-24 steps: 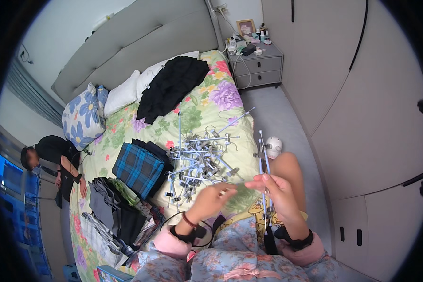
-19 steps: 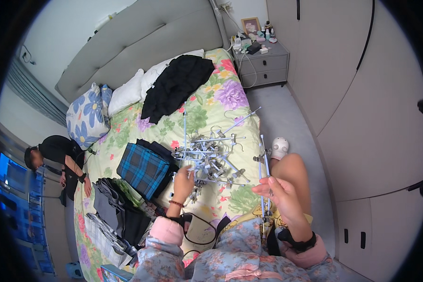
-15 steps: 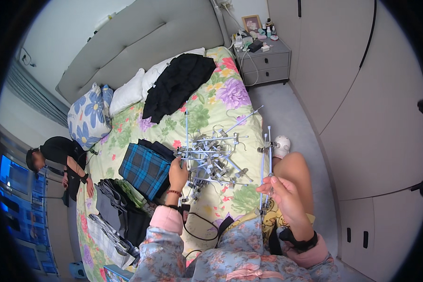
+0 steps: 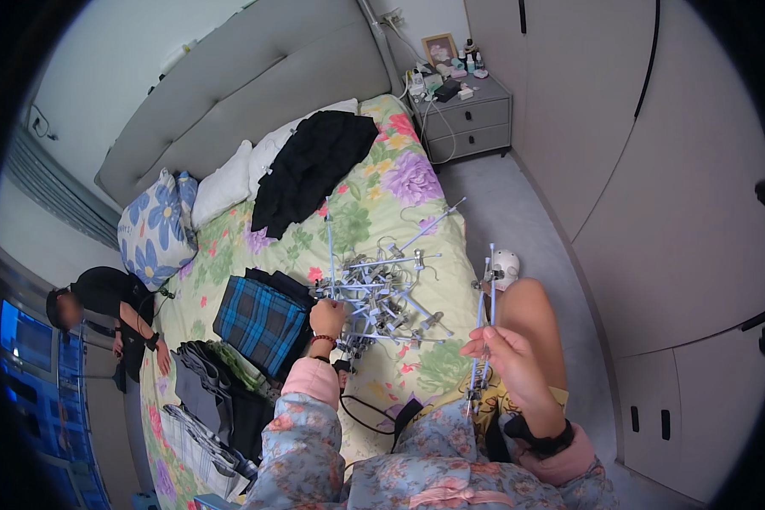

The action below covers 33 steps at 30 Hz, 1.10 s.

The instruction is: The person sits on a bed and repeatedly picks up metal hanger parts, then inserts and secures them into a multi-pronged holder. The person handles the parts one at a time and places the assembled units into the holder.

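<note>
The right hand (image 4: 508, 353) clamped blue hangers (image 4: 492, 291) between its fingers, whether the left hand (image 4: 326, 318) gripped anything I couldn't tell, and the tangled pile (image 4: 386, 294) at the latter's two o'clock might have snagged if tugged.

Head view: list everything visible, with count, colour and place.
Bed: one, floral, centre
Pillows: about four, white or blue, bed's head
Headboard: one, grey, behind pillows
Garment: one, black, near pillows
Loose hangers: many, blue, on bed
Plaid cloth: one, blue, left of loose hangers
Folded clothes: several, mostly dark, bed's left
Nightstand: one, grey, right of bed
Wardrobe: one, greyish, far right
Person: one, dark-clothed, left of bed
Held hangers: at least two, blue, right hand
Left hand: one, pink-cuffed, at loose hangers
Right hand: one, pink-cuffed, on held hangers
</note>
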Motion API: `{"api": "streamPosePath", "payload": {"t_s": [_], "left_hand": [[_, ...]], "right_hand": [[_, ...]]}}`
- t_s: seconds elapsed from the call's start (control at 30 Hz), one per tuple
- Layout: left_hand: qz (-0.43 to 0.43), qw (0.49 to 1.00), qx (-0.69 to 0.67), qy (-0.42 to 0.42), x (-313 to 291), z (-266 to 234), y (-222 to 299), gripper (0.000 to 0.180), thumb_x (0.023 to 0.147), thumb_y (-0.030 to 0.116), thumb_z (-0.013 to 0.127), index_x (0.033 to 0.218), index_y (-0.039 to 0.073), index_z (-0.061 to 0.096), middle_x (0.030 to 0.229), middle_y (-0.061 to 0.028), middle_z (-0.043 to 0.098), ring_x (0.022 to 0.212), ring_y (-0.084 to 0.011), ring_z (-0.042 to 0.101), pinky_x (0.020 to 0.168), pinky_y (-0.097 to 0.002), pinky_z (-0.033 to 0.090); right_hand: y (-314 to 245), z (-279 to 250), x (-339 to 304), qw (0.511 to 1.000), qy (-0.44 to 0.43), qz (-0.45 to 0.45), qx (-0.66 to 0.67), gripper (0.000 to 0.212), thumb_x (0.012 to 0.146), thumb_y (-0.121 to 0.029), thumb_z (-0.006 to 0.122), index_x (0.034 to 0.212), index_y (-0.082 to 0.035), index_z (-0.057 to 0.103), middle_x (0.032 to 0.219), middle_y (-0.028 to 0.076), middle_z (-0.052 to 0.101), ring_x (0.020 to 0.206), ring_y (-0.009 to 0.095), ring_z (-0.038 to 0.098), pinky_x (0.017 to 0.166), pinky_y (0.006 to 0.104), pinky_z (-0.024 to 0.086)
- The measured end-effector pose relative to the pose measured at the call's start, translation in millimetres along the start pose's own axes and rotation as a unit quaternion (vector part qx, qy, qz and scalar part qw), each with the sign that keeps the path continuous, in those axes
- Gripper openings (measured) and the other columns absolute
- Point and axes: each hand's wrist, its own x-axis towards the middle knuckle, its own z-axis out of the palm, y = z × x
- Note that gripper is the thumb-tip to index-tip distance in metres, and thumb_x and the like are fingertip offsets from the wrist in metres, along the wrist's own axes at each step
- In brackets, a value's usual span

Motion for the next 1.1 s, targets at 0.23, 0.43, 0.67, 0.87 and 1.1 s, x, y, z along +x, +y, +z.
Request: {"api": "streamPosePath", "payload": {"t_s": [0.23, 0.43, 0.67, 0.87, 1.1], "left_hand": [[0.012, 0.98, -0.197, -0.005, 0, -54, 17, 0.027, 0.084, 0.027, 0.061, 0.079, 0.0, 0.067, 0.072, -0.0171, 0.067, 0.065, -0.0276, 0.066, 0.059, -0.0383, 0.05], [-0.066, 0.783, -0.613, -0.086, 1, -100, 4, 0.021, 0.091, 0.025, 0.059, 0.084, 0.006, 0.061, 0.07, 0.0017, 0.057, 0.058, -0.0069, 0.05, 0.052, -0.0205, 0.038], [0.032, 0.807, -0.588, -0.053, -30, -118, -8, 0.029, 0.091, 0.029, 0.06, 0.098, 0.001, 0.059, 0.078, -0.001, 0.06, 0.062, -0.0069, 0.05, 0.057, -0.019, 0.04], [0.073, 0.831, -0.538, -0.126, -52, -128, -11, 0.028, 0.092, 0.026, 0.058, 0.092, -0.001, 0.061, 0.077, -0.0016, 0.06, 0.056, -0.0064, 0.047, 0.05, -0.02, 0.038], [0.032, 0.857, -0.485, -0.171, -46, -100, -12, 0.02, 0.098, 0.016, 0.045, 0.095, 0.0, 0.057, 0.081, -0.0035, 0.064, 0.063, -0.0055, 0.051, 0.057, -0.0208, 0.043]], "right_hand": [[-1, 6, -5, 1.0, -0.018, -0.009, -0.011, 0.029, 0.099, -0.023, 0.041, 0.104, 0.003, 0.055, 0.092, 0.014, 0.065, 0.089, 0.017, 0.06, 0.087, 0.0301, 0.044], [-1, 6, -9, 0.999, -0.026, -0.017, -0.023, 0.029, 0.099, -0.023, 0.041, 0.103, 0.001, 0.056, 0.091, 0.012, 0.065, 0.089, 0.016, 0.06, 0.086, 0.029, 0.044], [-2, 8, -15, 0.999, -0.025, -0.015, -0.02, 0.03, 0.099, -0.024, 0.042, 0.101, 0.001, 0.057, 0.088, 0.01, 0.065, 0.082, 0.015, 0.06, 0.078, 0.027, 0.046], [-2, 7, -20, 0.999, -0.036, -0.005, -0.027, 0.032, 0.099, -0.026, 0.042, 0.101, 0.002, 0.057, 0.086, 0.009, 0.064, 0.076, 0.012, 0.059, 0.072, 0.0265, 0.048], [-1, 4, -24, 0.999, -0.043, -0.008, -0.027, 0.033, 0.099, -0.027, 0.042, 0.1, 0.002, 0.057, 0.085, 0.009, 0.064, 0.074, 0.013, 0.058, 0.071, 0.0265, 0.047]]}}
